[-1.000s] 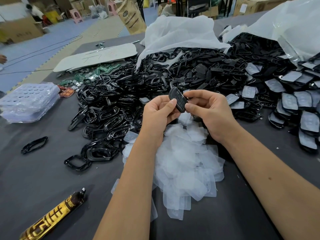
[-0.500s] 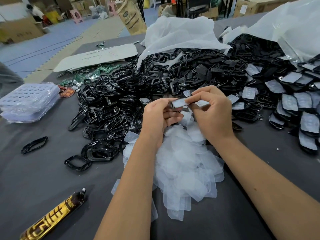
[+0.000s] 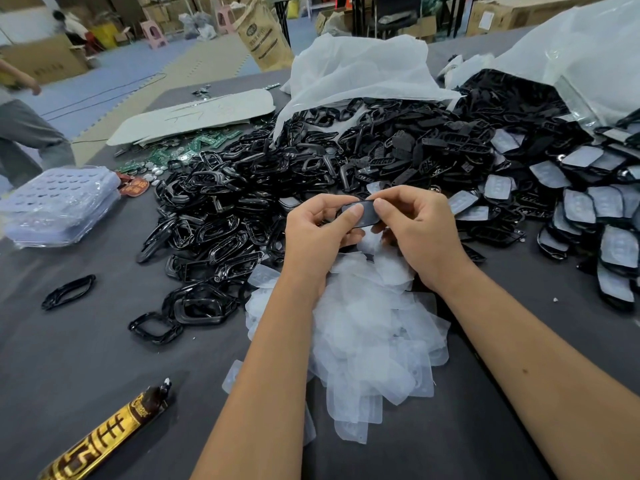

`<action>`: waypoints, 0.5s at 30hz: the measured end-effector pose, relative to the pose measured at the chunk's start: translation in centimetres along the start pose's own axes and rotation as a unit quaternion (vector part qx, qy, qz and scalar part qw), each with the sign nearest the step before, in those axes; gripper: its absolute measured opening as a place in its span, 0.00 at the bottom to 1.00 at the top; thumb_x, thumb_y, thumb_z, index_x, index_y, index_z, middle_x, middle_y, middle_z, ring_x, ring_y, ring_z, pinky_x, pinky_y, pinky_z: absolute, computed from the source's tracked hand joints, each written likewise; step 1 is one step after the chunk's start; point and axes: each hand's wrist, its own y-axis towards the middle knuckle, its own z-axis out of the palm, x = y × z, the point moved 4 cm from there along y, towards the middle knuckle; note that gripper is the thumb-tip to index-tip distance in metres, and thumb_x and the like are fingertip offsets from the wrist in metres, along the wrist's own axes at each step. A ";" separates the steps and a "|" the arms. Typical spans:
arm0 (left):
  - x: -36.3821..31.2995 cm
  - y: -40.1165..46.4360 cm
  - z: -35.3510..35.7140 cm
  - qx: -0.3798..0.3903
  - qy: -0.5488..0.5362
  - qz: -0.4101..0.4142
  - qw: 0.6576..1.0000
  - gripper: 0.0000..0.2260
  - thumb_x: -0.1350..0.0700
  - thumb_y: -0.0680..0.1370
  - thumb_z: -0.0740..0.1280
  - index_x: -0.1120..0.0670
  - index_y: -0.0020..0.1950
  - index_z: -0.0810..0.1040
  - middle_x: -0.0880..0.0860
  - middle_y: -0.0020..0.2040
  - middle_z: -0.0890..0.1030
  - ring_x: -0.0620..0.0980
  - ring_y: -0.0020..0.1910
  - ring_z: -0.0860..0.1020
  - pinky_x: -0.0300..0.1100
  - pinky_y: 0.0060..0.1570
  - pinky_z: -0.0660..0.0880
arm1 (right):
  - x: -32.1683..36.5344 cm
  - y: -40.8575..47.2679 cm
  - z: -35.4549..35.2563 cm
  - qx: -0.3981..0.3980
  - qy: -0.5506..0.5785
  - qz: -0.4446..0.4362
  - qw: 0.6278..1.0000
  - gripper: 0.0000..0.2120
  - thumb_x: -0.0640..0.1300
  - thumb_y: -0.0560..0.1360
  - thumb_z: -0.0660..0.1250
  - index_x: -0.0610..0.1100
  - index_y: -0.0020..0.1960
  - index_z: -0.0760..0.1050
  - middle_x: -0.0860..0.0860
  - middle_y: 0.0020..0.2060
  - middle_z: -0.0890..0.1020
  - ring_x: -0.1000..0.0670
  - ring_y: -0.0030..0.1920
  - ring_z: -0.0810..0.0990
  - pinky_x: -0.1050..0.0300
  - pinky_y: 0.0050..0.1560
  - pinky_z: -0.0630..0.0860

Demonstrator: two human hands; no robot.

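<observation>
Both hands hold one small black key-fob shell above the table's middle. My left hand pinches its left end with thumb and fingers. My right hand pinches its right end, the thumb on top. Below the hands lies a heap of translucent white film pieces. A big pile of black plastic frames spreads to the left and behind. Black shells with grey film covers lie to the right.
A gold and brown tube lies near the front left edge. Clear blister trays are stacked at the left. Green circuit boards, a white sheet and white plastic bags lie behind. A person stands at far left.
The shell showed its dark face, then a light grey filmed side, and now a dark face again. Both hands stayed in place. A person has stepped into view at the left.
</observation>
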 end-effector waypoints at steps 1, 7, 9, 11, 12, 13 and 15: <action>0.0 0.0 0.0 -0.001 0.004 0.003 1.000 0.05 0.65 0.77 0.74 0.57 0.50 0.86 0.59 0.43 0.83 0.48 0.33 0.82 0.36 0.38 0.80 | 0.0 0.0 0.0 0.000 -0.002 -0.003 1.000 0.05 0.35 0.81 0.69 0.40 0.51 0.84 0.51 0.34 0.85 0.54 0.32 0.83 0.61 0.32 0.78; -0.1 -0.1 0.2 -0.008 0.025 0.024 0.999 0.06 0.67 0.77 0.74 0.57 0.49 0.86 0.58 0.42 0.83 0.46 0.31 0.81 0.35 0.35 0.79 | 0.0 -0.1 0.1 -0.006 0.012 -0.004 1.000 0.05 0.35 0.78 0.73 0.42 0.46 0.85 0.51 0.30 0.85 0.54 0.29 0.82 0.64 0.30 0.76; -0.1 0.0 0.2 -0.004 0.023 0.028 0.999 0.07 0.68 0.77 0.73 0.57 0.49 0.86 0.57 0.41 0.84 0.46 0.31 0.81 0.35 0.35 0.79 | 0.0 -0.1 0.0 -0.007 0.021 0.004 1.000 0.04 0.36 0.77 0.74 0.42 0.45 0.85 0.51 0.29 0.84 0.54 0.28 0.81 0.65 0.29 0.75; -0.1 0.0 0.1 0.001 0.022 0.030 0.999 0.07 0.68 0.78 0.73 0.57 0.49 0.86 0.56 0.40 0.84 0.45 0.32 0.81 0.34 0.36 0.79 | -0.1 0.0 -0.1 -0.005 0.028 0.014 0.999 0.04 0.36 0.77 0.75 0.42 0.44 0.85 0.49 0.29 0.84 0.53 0.28 0.81 0.65 0.29 0.75; -0.1 0.0 0.1 0.004 0.021 0.030 0.999 0.07 0.68 0.78 0.72 0.57 0.50 0.86 0.56 0.40 0.84 0.45 0.31 0.81 0.34 0.36 0.79 | -0.2 0.0 -0.1 -0.003 0.031 0.019 0.999 0.03 0.36 0.76 0.75 0.41 0.44 0.85 0.49 0.30 0.85 0.53 0.28 0.81 0.64 0.29 0.75; -0.1 0.0 0.1 0.007 0.022 0.030 0.999 0.07 0.68 0.78 0.72 0.57 0.50 0.86 0.55 0.40 0.85 0.45 0.31 0.80 0.34 0.35 0.79 | -0.2 0.0 -0.1 0.000 0.034 0.023 0.999 0.02 0.36 0.76 0.75 0.41 0.45 0.85 0.48 0.30 0.85 0.52 0.29 0.82 0.64 0.29 0.76; -0.1 0.0 0.2 0.008 0.028 0.032 0.999 0.07 0.68 0.79 0.71 0.57 0.50 0.86 0.54 0.40 0.85 0.45 0.31 0.80 0.34 0.36 0.79 | -0.4 0.1 -0.1 0.001 0.036 0.027 0.999 0.02 0.36 0.76 0.76 0.40 0.45 0.84 0.47 0.30 0.85 0.52 0.28 0.81 0.63 0.29 0.76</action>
